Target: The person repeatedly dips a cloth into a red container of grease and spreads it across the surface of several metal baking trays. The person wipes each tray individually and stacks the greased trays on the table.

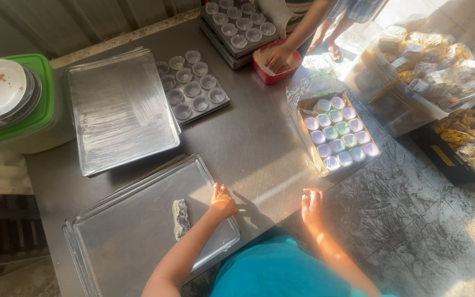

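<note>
Head view: my left hand (222, 202) rests open on the near baking tray (138, 236), at its right edge, holding nothing. My right hand (312, 206) lies open on the table (259, 148), right of that tray. A dough strip (181, 218) lies on the tray, just left of my left hand.

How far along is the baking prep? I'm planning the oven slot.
Early. One strip of dough lies on the near tray. The left hand rests on that tray's edge; the right hand is on the table, holding nothing. The second tray is bare, and the muffin tin cups look unfilled.
</note>
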